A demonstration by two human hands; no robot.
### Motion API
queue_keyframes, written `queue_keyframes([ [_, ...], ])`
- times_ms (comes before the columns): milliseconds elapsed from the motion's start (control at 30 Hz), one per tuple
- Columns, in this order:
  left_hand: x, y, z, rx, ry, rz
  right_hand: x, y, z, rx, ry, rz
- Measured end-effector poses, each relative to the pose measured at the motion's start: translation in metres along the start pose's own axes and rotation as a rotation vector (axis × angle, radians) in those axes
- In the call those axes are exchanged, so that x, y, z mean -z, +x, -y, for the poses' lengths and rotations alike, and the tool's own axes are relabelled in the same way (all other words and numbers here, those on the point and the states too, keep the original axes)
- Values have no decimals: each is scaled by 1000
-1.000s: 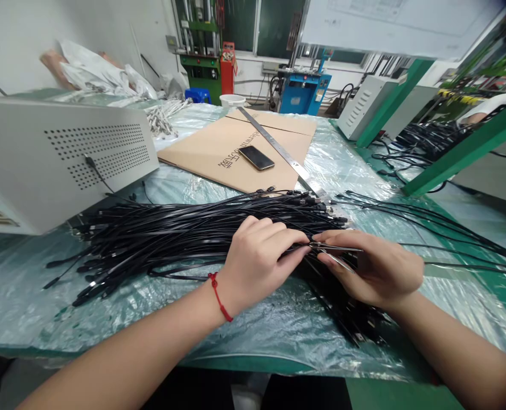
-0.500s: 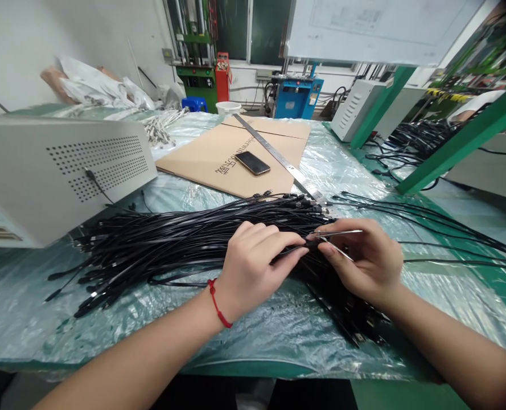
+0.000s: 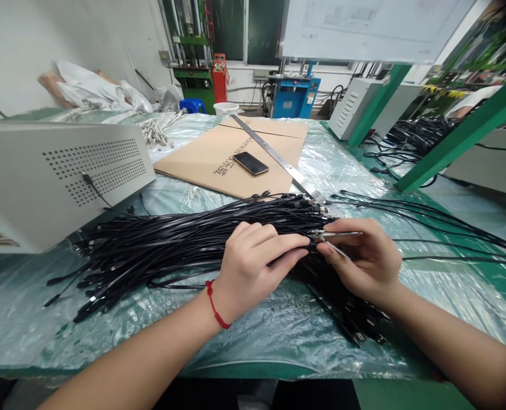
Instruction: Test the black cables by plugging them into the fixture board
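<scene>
My left hand [image 3: 250, 259], with a red cord at the wrist, is closed in a pinch on a black cable. The end of that cable is largely hidden by the fingertips. Close beside it, my right hand [image 3: 366, 256] is closed around a small silver metal tool with two splayed arms [image 3: 342, 233], its narrow end at the left fingertips. Whether it is touching the cable is not clear. Under and behind both hands lies a thick bundle of black cables [image 3: 171, 239] with metal-tipped plugs. More plug ends [image 3: 361, 327] show below my right hand.
A grey perforated metal box [image 3: 77, 176] stands on the left. Behind the bundle are a cardboard sheet [image 3: 193, 162], a phone [image 3: 251, 163] and a steel ruler [image 3: 265, 145]. Loose cables [image 3: 440, 219] run right, near a slanted green post [image 3: 461, 134]. Plastic film [image 3: 150, 341] covers the table.
The silver tool and both hands stay nearly in place, with the right index finger slightly shifted along the tool. The whole view has moved slightly.
</scene>
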State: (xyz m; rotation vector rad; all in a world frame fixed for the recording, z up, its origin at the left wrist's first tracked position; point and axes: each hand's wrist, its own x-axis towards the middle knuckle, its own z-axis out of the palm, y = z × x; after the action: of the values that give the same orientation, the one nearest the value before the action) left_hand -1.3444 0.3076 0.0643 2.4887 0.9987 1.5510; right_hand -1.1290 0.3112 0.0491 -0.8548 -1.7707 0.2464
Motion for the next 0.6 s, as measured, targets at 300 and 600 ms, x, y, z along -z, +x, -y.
queue_keyframes([
  [300, 1, 2, 0, -5, -30, 12, 1, 13, 10, -150, 242, 116],
  [600, 2, 3, 5, -46, -41, 55, 2, 15, 11, -182, 279, 130],
])
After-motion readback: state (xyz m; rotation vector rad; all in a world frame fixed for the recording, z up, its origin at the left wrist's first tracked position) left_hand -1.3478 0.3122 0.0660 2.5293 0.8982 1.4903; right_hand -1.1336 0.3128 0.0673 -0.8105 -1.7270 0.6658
